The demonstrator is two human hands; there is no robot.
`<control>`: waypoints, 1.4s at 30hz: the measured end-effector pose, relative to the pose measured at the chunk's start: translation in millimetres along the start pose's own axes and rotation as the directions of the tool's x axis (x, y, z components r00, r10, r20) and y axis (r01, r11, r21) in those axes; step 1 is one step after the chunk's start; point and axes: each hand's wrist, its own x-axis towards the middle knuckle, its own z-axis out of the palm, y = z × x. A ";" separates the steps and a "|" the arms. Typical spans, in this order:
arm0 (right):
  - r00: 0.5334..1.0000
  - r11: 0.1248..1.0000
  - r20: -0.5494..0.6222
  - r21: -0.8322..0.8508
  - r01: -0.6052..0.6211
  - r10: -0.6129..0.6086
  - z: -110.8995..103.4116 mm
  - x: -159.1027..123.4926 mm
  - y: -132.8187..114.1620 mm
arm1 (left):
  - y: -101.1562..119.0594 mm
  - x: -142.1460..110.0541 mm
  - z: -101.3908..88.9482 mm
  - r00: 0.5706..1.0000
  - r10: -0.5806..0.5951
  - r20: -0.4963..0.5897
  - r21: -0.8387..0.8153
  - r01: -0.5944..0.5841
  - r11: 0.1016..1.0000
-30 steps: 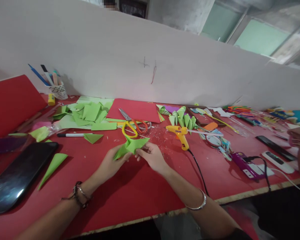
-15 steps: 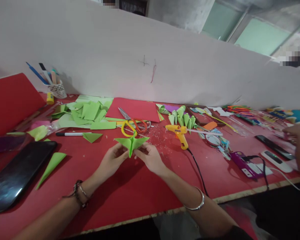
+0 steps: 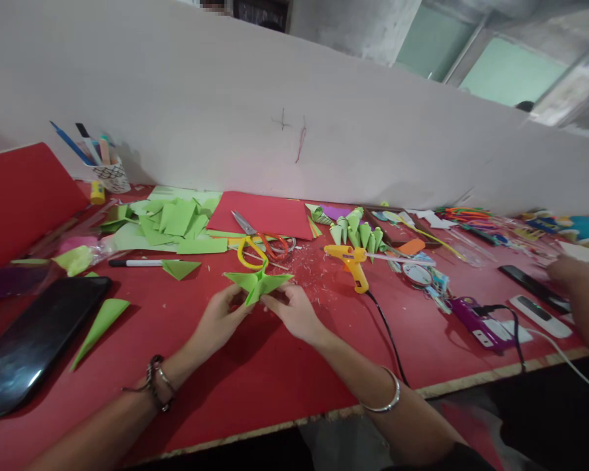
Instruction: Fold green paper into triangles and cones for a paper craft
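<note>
Between my two hands is a folded green paper piece (image 3: 258, 285) with pointed wings out to either side and an opened fold at its front. My left hand (image 3: 222, 309) pinches it from the left, and my right hand (image 3: 294, 310) grips its right side; fingertips behind the paper are partly hidden. Just beyond it lie scissors (image 3: 252, 252) with yellow and orange handles. To the right rests a yellow hot glue gun (image 3: 354, 265) with its black cord. A rolled green paper cone (image 3: 101, 330) and a small folded green piece (image 3: 180, 269) lie to the left.
Green paper pieces (image 3: 177, 219) are heaped at the back left beside red card (image 3: 262, 212). Finished green cones (image 3: 356, 229) stand behind the glue gun. A black phone (image 3: 39, 347) lies at left, a purple power strip (image 3: 483, 324) at right. Another person's hand (image 3: 576, 278) reaches in at far right.
The fold at the front of the green paper has spread wider, and the piece tilts slightly. The other person's hand at far right has moved a little left and down.
</note>
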 end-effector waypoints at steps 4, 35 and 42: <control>0.998 0.999 -0.040 -0.006 0.052 -0.052 0.3 -0.9 0.8 | -1.1 0.0 0.5 0.999 0.006 -0.047 0.104 -0.001 0.995; 1.000 0.997 -0.026 -0.076 0.010 -0.012 -7.7 0.4 -3.4 | 9.9 3.1 -10.3 0.999 -0.043 -0.005 0.089 0.044 0.995; 0.995 0.988 -0.082 -0.149 0.043 -0.056 -9.4 0.3 -3.4 | 8.9 -0.3 -6.5 0.992 -0.101 0.079 -0.008 0.102 0.995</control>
